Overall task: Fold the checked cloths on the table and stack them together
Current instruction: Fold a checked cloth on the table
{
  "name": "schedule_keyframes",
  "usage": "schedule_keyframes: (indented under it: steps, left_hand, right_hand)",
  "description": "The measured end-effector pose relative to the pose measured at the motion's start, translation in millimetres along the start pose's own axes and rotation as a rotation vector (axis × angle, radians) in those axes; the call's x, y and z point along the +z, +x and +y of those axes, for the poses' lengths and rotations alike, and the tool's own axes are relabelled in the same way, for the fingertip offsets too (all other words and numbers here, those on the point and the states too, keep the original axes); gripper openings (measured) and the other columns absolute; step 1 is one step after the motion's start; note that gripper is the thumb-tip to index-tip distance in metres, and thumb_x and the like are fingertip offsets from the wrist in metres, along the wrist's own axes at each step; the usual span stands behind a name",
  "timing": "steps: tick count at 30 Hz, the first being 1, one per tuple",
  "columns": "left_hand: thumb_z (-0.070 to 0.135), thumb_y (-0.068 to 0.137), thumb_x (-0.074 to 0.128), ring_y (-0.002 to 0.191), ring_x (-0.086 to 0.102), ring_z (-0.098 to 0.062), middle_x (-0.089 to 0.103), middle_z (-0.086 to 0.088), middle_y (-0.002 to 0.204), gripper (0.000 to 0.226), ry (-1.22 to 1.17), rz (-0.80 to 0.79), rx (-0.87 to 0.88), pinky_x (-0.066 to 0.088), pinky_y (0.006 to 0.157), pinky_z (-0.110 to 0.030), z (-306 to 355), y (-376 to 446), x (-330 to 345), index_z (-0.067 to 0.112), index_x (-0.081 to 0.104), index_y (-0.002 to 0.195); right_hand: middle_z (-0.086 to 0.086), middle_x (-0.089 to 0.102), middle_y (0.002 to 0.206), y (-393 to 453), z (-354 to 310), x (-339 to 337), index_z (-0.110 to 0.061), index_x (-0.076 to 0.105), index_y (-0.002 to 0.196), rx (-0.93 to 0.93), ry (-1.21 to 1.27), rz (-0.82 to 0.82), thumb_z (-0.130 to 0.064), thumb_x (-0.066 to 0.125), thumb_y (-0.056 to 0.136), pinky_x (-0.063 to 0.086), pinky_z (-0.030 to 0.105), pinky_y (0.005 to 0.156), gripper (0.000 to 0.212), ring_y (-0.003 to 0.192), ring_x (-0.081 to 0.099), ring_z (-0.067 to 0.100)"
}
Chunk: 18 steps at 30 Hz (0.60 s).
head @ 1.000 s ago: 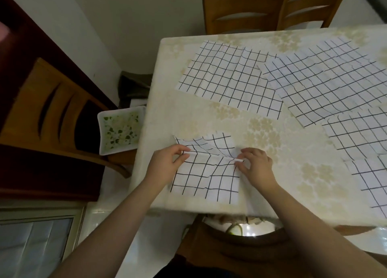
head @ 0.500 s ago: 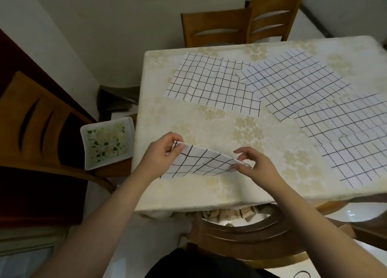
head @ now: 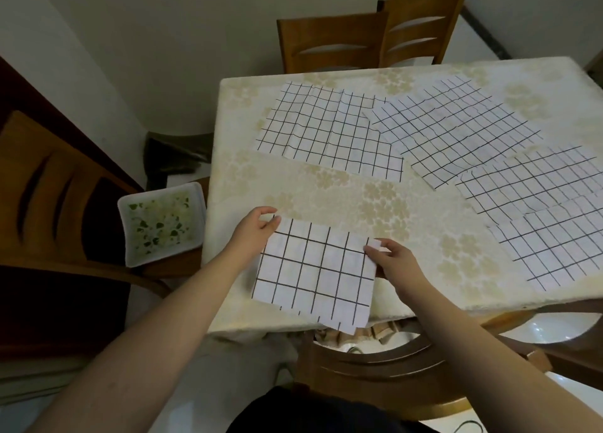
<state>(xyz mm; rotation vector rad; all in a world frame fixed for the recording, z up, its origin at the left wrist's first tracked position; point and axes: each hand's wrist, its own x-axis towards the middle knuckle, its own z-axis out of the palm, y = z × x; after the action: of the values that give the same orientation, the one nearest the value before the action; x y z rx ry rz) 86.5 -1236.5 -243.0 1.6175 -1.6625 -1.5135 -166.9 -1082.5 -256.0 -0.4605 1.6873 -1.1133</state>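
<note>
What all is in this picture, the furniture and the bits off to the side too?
held checked cloth: 1, white with black grid, at the table's near edge, overhanging it
flat checked cloths: 4, same pattern, spread across the far and right side, some overlapping
table: 1, cream floral cover
chairs at far side: 2, brown wood, side by side
chair at left: 1, brown wood
chair at near side: 1, brown wood, below the table edge
tray: 1, white with green specks, left of the table
left hand: 1, gripping the held cloth's top left corner
right hand: 1, gripping its top right corner
</note>
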Motion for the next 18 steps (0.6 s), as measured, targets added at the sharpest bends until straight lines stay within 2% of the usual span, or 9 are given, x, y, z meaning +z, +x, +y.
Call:
schedule_keyframes:
  steps: [2,4,5,6,7,8,10,14,18]
  left_hand:
    - [0.056,0.082,0.067,0.108,0.06,-0.022,0.062,-0.006,0.12,0.047,-0.163,-0.017,-0.201,0.05,0.095,-0.039,-18.0,14.2,9.4,0.03,0.057,0.12]
    - [0.07,0.058,0.076,0.12,0.058,-0.024,0.061,-0.004,0.13,0.081,-0.319,-0.067,-0.324,0.043,0.106,-0.048,-51.6,37.2,18.1,0.025,0.057,0.122]
    - [0.071,0.052,0.078,0.124,0.055,-0.024,0.06,-0.004,0.134,0.091,-0.367,-0.077,-0.34,0.039,0.11,-0.049,-71.9,50.7,23.0,0.022,0.057,0.126]
    - [0.065,0.057,0.079,0.127,0.053,-0.024,0.059,-0.005,0.137,0.089,-0.382,-0.089,-0.367,0.036,0.112,-0.049,-72.0,48.4,25.8,0.019,0.056,0.13]
    - [0.054,0.07,0.077,0.128,0.052,-0.024,0.058,-0.007,0.138,0.076,-0.381,-0.077,-0.381,0.035,0.113,-0.047,-59.6,37.1,27.4,0.015,0.054,0.132]
    - [0.04,0.084,0.072,0.125,0.054,-0.023,0.059,-0.008,0.134,0.058,-0.37,-0.062,-0.399,0.038,0.111,-0.044,-52.0,29.2,28.3,0.012,0.054,0.132]
    - [0.021,0.095,0.063,0.11,0.061,-0.021,0.065,-0.007,0.121,0.033,-0.336,-0.081,-0.425,0.046,0.1,-0.037,-47.9,20.4,29.2,0.011,0.056,0.126]
    - [0.024,0.093,0.065,0.101,0.064,-0.021,0.069,-0.005,0.112,0.035,-0.153,-0.13,-0.461,0.047,0.098,-0.041,-62.7,14.8,26.8,0.01,0.06,0.125]
    - [0.019,0.091,0.068,0.107,0.065,-0.025,0.063,-0.011,0.126,0.041,-0.025,-0.11,-0.45,0.055,0.091,-0.044,-81.4,14.8,20.4,0.007,0.056,0.128]
  right_hand:
    - [0.011,0.074,0.093,11.5,5.7,2.2,-0.005,0.057,0.122,0.074,0.053,0.012,-0.023,0.065,0.092,0.058,0.034,0.07,0.035,0.081,0.073,0.025]
    - [0.01,0.068,0.108,21.7,10.7,2.4,-0.017,0.045,0.133,0.162,0.085,-0.016,-0.032,0.06,0.095,0.055,0.034,0.078,0.044,0.093,0.069,0.026]
    - [0.012,0.064,0.117,26.9,14.2,1.3,-0.02,0.036,0.143,0.198,0.095,-0.035,-0.035,0.059,0.095,0.053,0.036,0.086,0.055,0.1,0.066,0.028]
    - [0.015,0.061,0.123,31.0,17.3,0.3,-0.02,0.03,0.147,0.224,0.106,-0.045,-0.037,0.058,0.095,0.051,0.038,0.091,0.062,0.105,0.064,0.029]
    - [0.016,0.06,0.126,34.4,19.8,-0.8,-0.018,0.027,0.149,0.237,0.117,-0.05,-0.036,0.058,0.096,0.05,0.039,0.094,0.064,0.106,0.063,0.029]
    - [0.016,0.06,0.126,36.8,21.4,-1.4,-0.016,0.027,0.149,0.246,0.125,-0.051,-0.034,0.057,0.096,0.049,0.039,0.094,0.063,0.106,0.063,0.029]
    - [0.015,0.063,0.12,40.3,25.0,-2.1,-0.014,0.03,0.148,0.256,0.119,-0.047,-0.03,0.056,0.097,0.05,0.038,0.091,0.059,0.102,0.064,0.028]
    - [0.012,0.067,0.107,43.0,33.6,-4.5,-0.013,0.043,0.138,0.263,0.04,-0.029,-0.027,0.056,0.097,0.052,0.033,0.079,0.045,0.094,0.066,0.026]
    - [0.011,0.068,0.096,42.9,37.9,-3.9,-0.003,0.065,0.114,0.248,-0.096,-0.034,-0.022,0.056,0.097,0.049,0.036,0.081,0.027,0.086,0.062,0.026]
